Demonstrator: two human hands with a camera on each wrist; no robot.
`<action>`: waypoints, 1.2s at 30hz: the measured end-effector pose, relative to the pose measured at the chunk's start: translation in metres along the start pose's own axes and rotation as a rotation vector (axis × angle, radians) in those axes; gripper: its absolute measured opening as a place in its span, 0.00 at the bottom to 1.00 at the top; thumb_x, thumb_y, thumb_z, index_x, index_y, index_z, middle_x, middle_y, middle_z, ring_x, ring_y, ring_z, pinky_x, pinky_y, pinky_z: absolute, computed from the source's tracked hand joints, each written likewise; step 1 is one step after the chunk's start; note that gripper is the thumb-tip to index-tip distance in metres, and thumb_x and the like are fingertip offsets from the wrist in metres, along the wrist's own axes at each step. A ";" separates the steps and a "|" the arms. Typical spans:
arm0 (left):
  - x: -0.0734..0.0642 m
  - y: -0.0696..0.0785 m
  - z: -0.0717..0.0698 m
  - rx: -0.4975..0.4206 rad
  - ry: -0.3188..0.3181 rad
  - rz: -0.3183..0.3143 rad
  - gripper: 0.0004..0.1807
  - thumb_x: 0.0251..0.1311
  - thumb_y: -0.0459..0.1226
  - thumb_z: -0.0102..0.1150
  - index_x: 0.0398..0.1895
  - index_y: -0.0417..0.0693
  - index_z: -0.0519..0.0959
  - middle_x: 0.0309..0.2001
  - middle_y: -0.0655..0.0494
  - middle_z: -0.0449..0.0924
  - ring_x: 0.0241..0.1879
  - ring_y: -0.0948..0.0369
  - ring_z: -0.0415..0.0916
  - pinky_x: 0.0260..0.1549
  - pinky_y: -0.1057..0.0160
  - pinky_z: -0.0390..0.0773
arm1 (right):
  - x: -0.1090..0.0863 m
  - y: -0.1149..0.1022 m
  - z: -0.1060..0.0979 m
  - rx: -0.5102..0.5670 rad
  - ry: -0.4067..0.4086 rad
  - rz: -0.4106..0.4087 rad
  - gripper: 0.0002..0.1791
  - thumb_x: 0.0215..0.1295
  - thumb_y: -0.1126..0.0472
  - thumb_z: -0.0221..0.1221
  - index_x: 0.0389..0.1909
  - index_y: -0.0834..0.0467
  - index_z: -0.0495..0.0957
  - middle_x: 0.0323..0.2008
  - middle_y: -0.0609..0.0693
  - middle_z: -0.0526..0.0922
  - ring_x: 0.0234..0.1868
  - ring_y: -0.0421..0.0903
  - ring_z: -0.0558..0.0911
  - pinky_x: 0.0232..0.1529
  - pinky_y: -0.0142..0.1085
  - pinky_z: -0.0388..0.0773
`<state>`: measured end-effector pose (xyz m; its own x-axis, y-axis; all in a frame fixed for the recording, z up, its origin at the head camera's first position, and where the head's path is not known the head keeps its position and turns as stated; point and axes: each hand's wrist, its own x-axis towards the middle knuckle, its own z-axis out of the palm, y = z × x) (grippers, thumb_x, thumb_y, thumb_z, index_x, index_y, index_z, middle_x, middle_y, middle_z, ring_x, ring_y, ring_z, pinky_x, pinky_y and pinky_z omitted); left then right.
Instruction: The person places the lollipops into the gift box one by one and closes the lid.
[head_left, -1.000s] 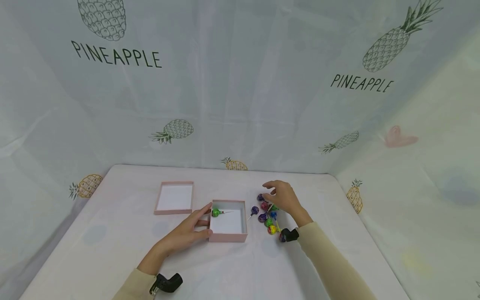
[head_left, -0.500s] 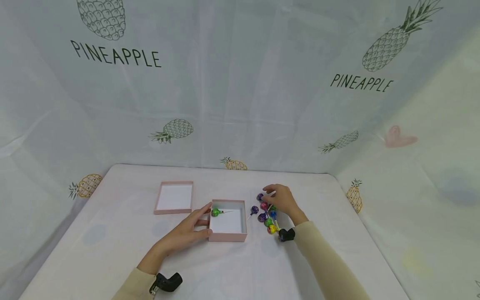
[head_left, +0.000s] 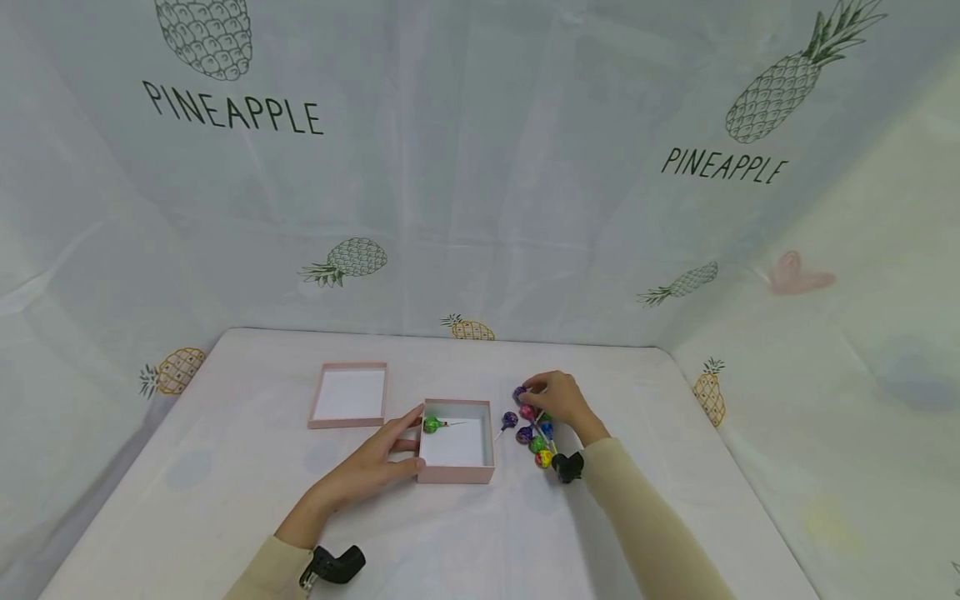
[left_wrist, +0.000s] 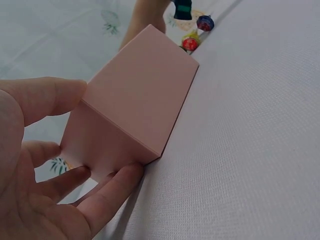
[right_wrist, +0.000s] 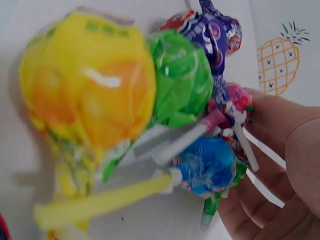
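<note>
My left hand (head_left: 375, 462) rests against the left wall of a pink open-topped box (head_left: 456, 475). Its thumb touches the near corner and its fingers spread along the side; the left wrist view shows the same contact on the box (left_wrist: 142, 82). Inside lies a green lollipop (head_left: 431, 425). To the right, my right hand (head_left: 566, 398) pinches a purple lollipop (head_left: 519, 393) at the far end of a loose pile; its fingertips are partly hidden. A pink lollipop (head_left: 527, 412), a blue one (right_wrist: 207, 162), a green one (right_wrist: 180, 80) and a yellow one (right_wrist: 90, 80) lie close by.
A shallow pink lid (head_left: 348, 395) with a white inside lies behind and left of the box. Another purple lollipop (head_left: 509, 420) sits between box and pile. White cloth covers the table (head_left: 247, 433), and a pineapple-print curtain (head_left: 480, 208) hangs behind it.
My right hand has moved slightly down and closer in, and its thumb and index finger have come together at the far purple lollipop. The left hand and box stay put.
</note>
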<state>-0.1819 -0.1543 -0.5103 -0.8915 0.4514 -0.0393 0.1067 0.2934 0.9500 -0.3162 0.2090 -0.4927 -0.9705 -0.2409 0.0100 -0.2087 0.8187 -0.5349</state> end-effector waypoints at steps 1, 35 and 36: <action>0.000 0.000 0.000 0.001 0.002 -0.002 0.49 0.72 0.46 0.68 0.88 0.62 0.49 0.84 0.44 0.52 0.72 0.44 0.71 0.64 0.50 0.75 | 0.000 -0.001 0.000 0.000 -0.006 0.005 0.17 0.69 0.53 0.71 0.53 0.59 0.89 0.44 0.54 0.90 0.44 0.50 0.85 0.54 0.52 0.83; 0.001 0.000 0.000 0.023 0.016 -0.027 0.49 0.72 0.46 0.68 0.88 0.59 0.50 0.83 0.47 0.55 0.72 0.48 0.73 0.63 0.53 0.75 | -0.015 -0.060 -0.024 0.039 0.064 -0.277 0.13 0.70 0.56 0.71 0.53 0.54 0.89 0.39 0.46 0.90 0.39 0.43 0.86 0.39 0.38 0.83; 0.001 0.000 0.000 0.025 0.015 -0.024 0.49 0.72 0.45 0.67 0.88 0.59 0.50 0.83 0.47 0.54 0.72 0.47 0.73 0.63 0.54 0.76 | -0.017 -0.063 -0.024 0.039 0.065 -0.290 0.13 0.70 0.56 0.71 0.53 0.54 0.89 0.39 0.45 0.90 0.39 0.42 0.86 0.39 0.38 0.83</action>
<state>-0.1829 -0.1537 -0.5105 -0.9004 0.4314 -0.0573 0.0958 0.3250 0.9408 -0.2898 0.1737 -0.4387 -0.8769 -0.4271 0.2205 -0.4749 0.6995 -0.5340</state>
